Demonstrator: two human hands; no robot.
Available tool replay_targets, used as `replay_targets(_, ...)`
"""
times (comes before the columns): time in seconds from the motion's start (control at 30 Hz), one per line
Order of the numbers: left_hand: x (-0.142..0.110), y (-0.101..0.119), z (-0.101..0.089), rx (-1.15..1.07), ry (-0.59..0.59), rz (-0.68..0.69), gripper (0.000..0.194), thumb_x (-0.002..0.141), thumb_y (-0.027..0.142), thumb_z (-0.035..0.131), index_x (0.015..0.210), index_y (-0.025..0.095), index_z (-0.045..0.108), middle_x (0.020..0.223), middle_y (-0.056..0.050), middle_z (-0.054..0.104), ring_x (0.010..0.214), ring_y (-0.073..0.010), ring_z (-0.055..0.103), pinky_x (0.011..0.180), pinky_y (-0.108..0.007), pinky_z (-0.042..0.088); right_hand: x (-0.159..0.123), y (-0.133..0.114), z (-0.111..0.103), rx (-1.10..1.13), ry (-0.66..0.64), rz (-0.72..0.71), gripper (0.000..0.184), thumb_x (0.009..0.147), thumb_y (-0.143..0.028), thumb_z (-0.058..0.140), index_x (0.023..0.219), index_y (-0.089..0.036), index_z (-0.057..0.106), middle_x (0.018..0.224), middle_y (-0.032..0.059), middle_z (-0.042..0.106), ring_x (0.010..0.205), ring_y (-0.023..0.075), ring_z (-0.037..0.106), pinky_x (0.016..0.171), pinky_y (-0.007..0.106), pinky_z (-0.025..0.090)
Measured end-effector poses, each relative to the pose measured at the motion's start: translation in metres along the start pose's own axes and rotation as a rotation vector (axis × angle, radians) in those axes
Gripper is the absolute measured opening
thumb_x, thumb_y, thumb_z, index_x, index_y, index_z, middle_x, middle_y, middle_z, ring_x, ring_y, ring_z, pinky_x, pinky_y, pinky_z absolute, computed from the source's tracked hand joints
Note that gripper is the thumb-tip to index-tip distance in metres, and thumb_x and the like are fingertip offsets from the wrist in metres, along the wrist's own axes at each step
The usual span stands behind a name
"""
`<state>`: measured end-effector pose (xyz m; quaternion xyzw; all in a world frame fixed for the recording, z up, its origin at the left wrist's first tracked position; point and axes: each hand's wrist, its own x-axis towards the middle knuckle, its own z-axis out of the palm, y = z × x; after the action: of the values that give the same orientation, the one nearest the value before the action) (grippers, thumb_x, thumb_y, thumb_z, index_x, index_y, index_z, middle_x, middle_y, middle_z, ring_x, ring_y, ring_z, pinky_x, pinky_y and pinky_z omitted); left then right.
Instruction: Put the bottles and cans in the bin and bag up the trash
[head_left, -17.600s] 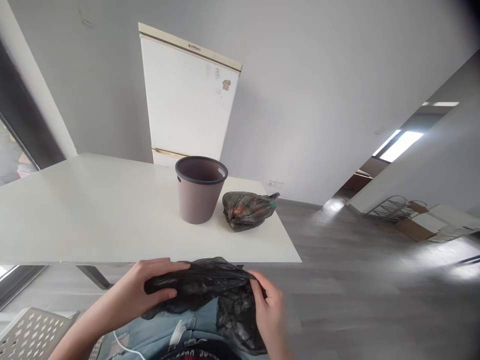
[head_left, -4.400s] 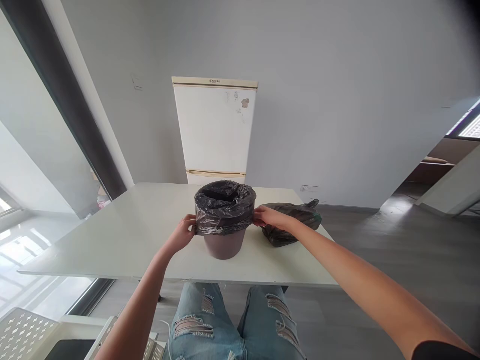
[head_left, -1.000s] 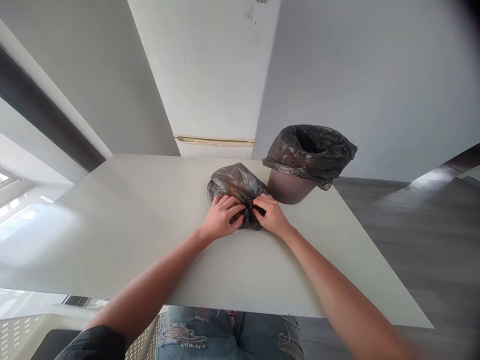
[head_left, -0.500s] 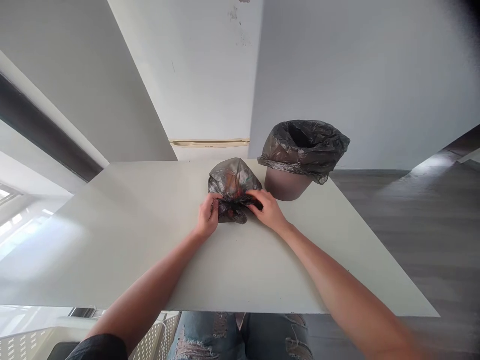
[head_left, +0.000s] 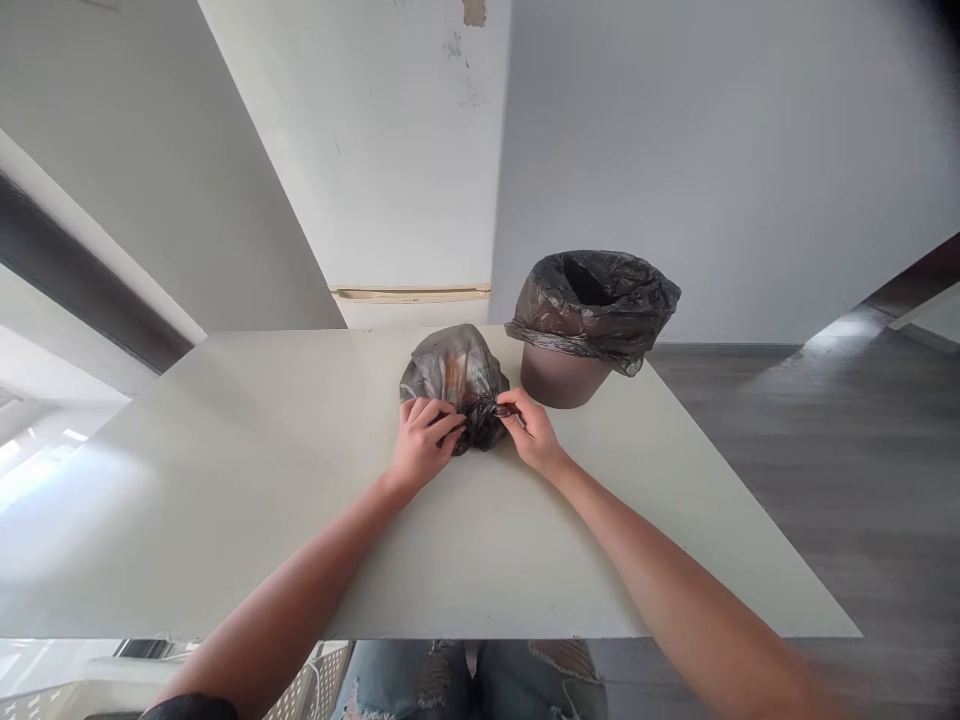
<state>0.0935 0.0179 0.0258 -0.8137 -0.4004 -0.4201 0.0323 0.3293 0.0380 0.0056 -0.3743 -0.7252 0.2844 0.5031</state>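
Observation:
A filled black garbage bag (head_left: 457, 358), thin enough that orange and reddish contents show through, lies on the white table (head_left: 300, 480). My left hand (head_left: 426, 440) is closed over the near left side of its gathered neck, the fingers curled on the plastic. On the right, my right hand (head_left: 531, 428) pinches a twisted end of the bag between thumb and fingers. What the contents are cannot be made out through the plastic.
Behind my right hand a brown trash bin (head_left: 562, 378) stands at the table's far right, lined with another black bag (head_left: 600, 310) folded over its rim. A white fridge (head_left: 375, 150) rises beyond the far edge. Below, at left, is a cream perforated basket (head_left: 300, 690).
My left hand has turned over, its fingers now across the bag's neck. My right hand has drawn an end of the bag into a tight pinch. The view has shifted slightly.

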Motion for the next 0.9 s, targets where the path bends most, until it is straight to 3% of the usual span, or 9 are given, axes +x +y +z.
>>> replay_targets(0.13,-0.005,-0.003,0.001,-0.107,0.096,-0.136,0.015,0.103,0.023,0.054,0.101,0.022,0.069,0.085,-0.004,0.071,0.085,-0.0205,0.063,0.083,-0.036,0.052,0.003,-0.003,0.005,-0.128,0.269,-0.145,0.052,0.099,-0.028,0.058,0.148,-0.024,0.041,0.143,0.0152,0.054,0.131,0.0279,0.057,0.106,0.046,0.052)
replay_targets(0.2,-0.008,-0.003,0.001,-0.117,0.149,-0.199,0.014,0.102,0.025,0.055,0.1,0.022,0.068,0.085,-0.005,0.071,0.087,-0.0208,0.065,0.078,-0.033,0.054,0.001,-0.007,0.004,-0.265,0.394,-0.256,0.053,0.093,-0.022,0.061,0.144,-0.023,0.045,0.135,0.0159,0.055,0.127,0.0298,0.057,0.1,0.047,0.055)
replay_targets(0.27,-0.01,-0.002,0.001,-0.121,0.174,-0.243,0.013,0.102,0.026,0.056,0.101,0.022,0.068,0.087,-0.005,0.072,0.087,-0.0202,0.067,0.076,-0.031,0.055,-0.002,-0.012,0.002,-0.365,0.443,-0.383,0.039,0.09,-0.016,0.063,0.128,-0.025,0.055,0.114,0.0118,0.061,0.11,0.0285,0.062,0.088,0.045,0.056)
replay_targets(0.37,-0.011,0.002,0.0,-0.15,0.192,-0.277,0.014,0.102,0.026,0.054,0.104,0.022,0.067,0.086,-0.004,0.072,0.082,-0.0179,0.067,0.074,-0.029,0.055,-0.005,-0.019,-0.001,-0.399,0.192,-0.538,0.029,0.091,-0.012,0.061,0.116,-0.027,0.06,0.102,0.0073,0.067,0.096,0.0246,0.066,0.083,0.041,0.056)
replay_targets(0.47,-0.011,0.005,-0.002,-0.21,0.164,-0.243,0.014,0.103,0.026,0.052,0.106,0.022,0.065,0.084,-0.003,0.071,0.076,-0.0159,0.066,0.069,-0.027,0.053,-0.003,-0.021,0.002,-0.435,-0.048,-0.468,0.036,0.097,-0.02,0.063,0.132,-0.026,0.058,0.131,0.0118,0.068,0.117,0.0277,0.066,0.099,0.046,0.053)
replay_targets(0.53,-0.011,0.005,-0.005,-0.221,0.15,-0.219,0.014,0.103,0.027,0.052,0.105,0.022,0.064,0.083,-0.003,0.071,0.075,-0.0158,0.065,0.068,-0.028,0.053,0.0,-0.018,0.004,-0.432,-0.099,-0.354,0.037,0.101,-0.023,0.06,0.138,-0.024,0.056,0.134,0.0126,0.067,0.12,0.0272,0.066,0.103,0.046,0.052)
replay_targets(0.7,-0.011,-0.004,-0.009,-0.198,0.201,-0.28,0.018,0.105,0.031,0.049,0.104,0.022,0.064,0.084,-0.003,0.069,0.074,-0.0167,0.063,0.07,-0.029,0.051,0.0,-0.008,0.001,-0.34,-0.197,-0.329,0.031,0.102,-0.01,0.046,0.119,-0.023,0.069,0.109,0.0062,0.072,0.087,0.0175,0.068,0.082,0.032,0.054)
replay_targets(0.8,-0.008,-0.017,-0.013,-0.162,0.304,-0.394,0.018,0.105,0.031,0.048,0.101,0.022,0.063,0.084,-0.002,0.066,0.072,-0.0158,0.06,0.069,-0.029,0.047,-0.003,-0.011,-0.008,-0.295,-0.136,-0.286,0.029,0.094,-0.007,0.048,0.103,-0.021,0.072,0.102,0.0064,0.066,0.074,0.0155,0.059,0.066,0.029,0.047)
replay_targets(0.9,-0.002,-0.036,-0.019,-0.138,0.457,-0.503,0.016,0.104,0.028,0.048,0.099,0.021,0.062,0.083,0.0,0.062,0.072,-0.0149,0.055,0.07,-0.028,0.044,-0.003,-0.016,-0.019,-0.336,-0.184,-0.298,0.025,0.088,-0.006,0.049,0.074,-0.021,0.065,0.088,0.0042,0.062,0.069,0.0154,0.05,0.067,0.03,0.042)
